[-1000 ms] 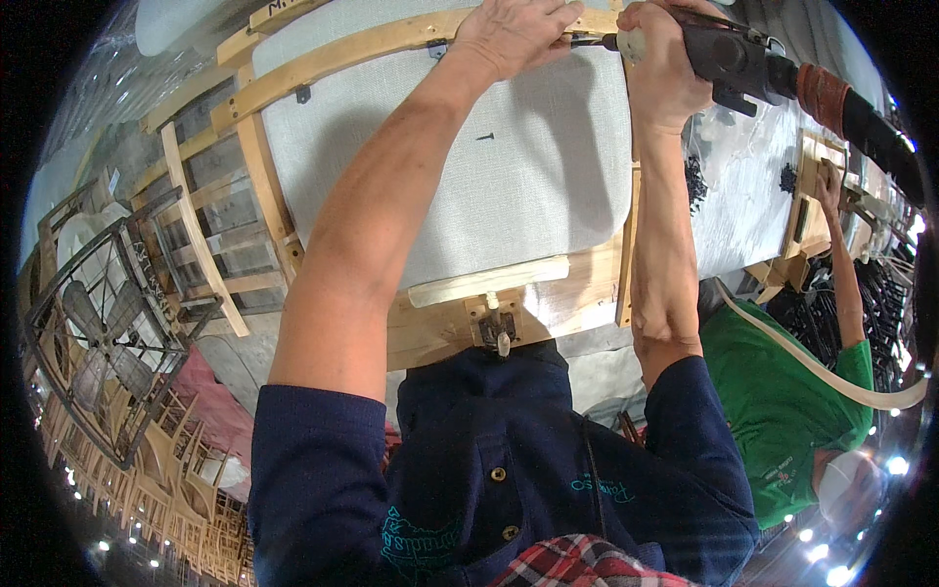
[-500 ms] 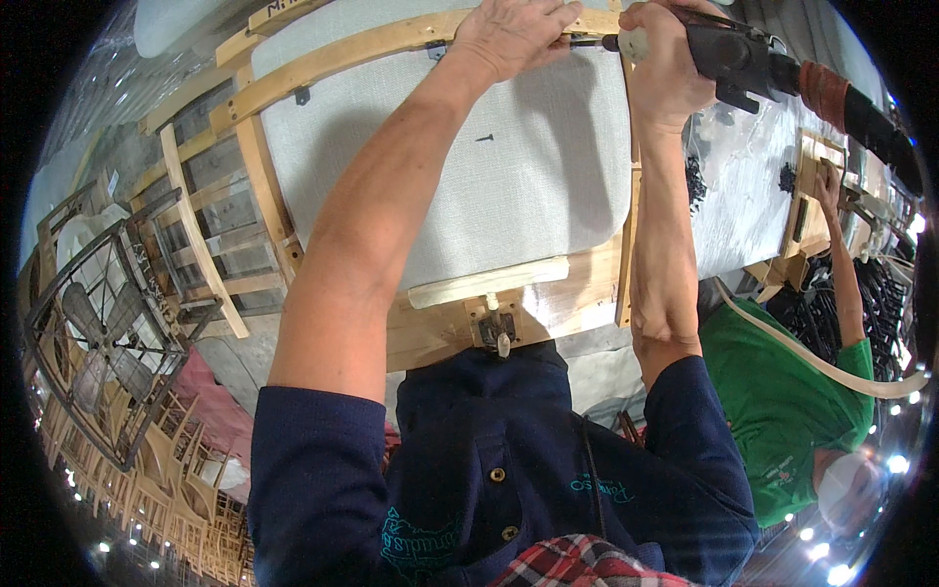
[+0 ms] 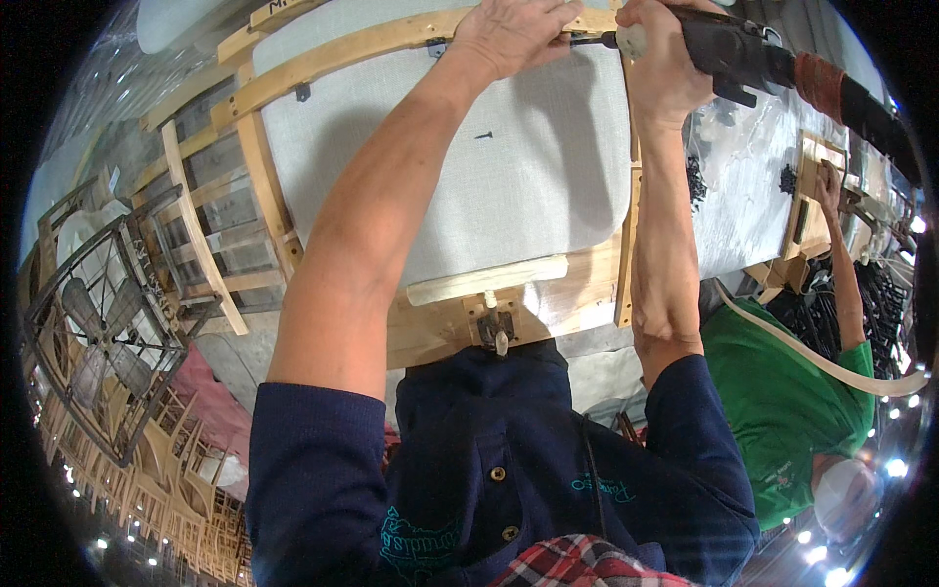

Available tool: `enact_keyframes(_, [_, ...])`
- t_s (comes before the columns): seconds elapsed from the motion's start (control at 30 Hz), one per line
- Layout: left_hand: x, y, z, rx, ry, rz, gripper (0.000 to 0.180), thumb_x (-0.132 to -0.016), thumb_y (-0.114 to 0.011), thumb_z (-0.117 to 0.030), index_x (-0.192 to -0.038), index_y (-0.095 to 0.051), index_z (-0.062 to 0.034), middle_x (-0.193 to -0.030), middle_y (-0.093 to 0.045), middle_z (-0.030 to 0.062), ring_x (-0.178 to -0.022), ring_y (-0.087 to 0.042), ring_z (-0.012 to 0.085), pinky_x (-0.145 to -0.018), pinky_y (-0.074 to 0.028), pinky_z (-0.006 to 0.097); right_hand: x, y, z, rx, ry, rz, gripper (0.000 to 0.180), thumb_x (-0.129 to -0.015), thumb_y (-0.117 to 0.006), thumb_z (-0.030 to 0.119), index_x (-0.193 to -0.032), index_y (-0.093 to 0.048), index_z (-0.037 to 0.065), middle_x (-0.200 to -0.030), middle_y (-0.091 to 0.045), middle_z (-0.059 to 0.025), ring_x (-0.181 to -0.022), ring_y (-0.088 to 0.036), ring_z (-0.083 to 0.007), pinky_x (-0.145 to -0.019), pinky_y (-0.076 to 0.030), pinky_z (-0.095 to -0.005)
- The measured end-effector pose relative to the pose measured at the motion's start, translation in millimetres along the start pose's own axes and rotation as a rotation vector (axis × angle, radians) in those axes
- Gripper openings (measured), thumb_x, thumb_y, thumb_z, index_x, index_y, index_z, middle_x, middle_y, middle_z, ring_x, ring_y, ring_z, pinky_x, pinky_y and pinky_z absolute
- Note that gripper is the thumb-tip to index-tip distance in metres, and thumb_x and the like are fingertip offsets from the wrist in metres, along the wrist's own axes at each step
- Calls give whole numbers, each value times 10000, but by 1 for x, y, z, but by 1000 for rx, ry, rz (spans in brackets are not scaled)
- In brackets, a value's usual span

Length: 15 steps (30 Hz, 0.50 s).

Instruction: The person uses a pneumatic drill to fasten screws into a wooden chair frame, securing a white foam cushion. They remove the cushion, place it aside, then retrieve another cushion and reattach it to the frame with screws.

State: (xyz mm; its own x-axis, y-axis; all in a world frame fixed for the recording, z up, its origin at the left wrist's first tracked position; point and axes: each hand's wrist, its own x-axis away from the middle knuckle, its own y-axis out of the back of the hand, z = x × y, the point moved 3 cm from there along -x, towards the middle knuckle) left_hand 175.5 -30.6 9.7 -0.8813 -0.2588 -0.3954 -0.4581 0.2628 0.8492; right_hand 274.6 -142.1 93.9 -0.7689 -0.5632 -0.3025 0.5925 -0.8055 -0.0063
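Observation:
My right hand (image 3: 663,73) is wrapped round a black power screwdriver (image 3: 734,51) at the top of the view. Its thin bit (image 3: 590,41) points left, toward my left fingertips. My left hand (image 3: 514,37) lies over a curved wooden rail (image 3: 362,61), fingers bent together near the bit's tip; whatever they pinch is hidden. Below the rail is a light grey upholstered panel (image 3: 391,215) with rounded corners. One loose dark screw (image 3: 484,135) rests on the fabric. Small dark brackets (image 3: 302,92) sit along the rail.
A padded clamp bar (image 3: 489,281) presses near the panel's close edge. Dark screws (image 3: 695,181) lie in a pile at the right. A co-worker in a green shirt (image 3: 773,401) works there, beside a pale hose (image 3: 831,357). A metal fan (image 3: 103,338) stands at the left.
The screwdriver has shifted very slightly left and up in my right hand. My left hand keeps its place on the rail.

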Motion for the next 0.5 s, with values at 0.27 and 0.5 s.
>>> enact_keyframes(0.27, [5,4,4,34,-79,-94,461,-872,-709,-261,-1276,-632,-51,-1133,-664,96,-1092,-573,312,-998,-483,418,-6,10,24,709,552,184,282,-838,-623,-33,-1107,-594,50,-999,-654,-84,-874,-644,-225,-853,-496,-328])
enact_keyframes(0.5, [91,68,-36,82,215,-222,326,-915,-744,-282,-1200,-745,-124,-1124,-735,39,-1027,-644,226,-868,-555,384,43,65,75,423,467,-32,244,-761,-555,-112,-961,-652,-11,-864,-685,-126,-870,-667,-259,-877,-528,-391])
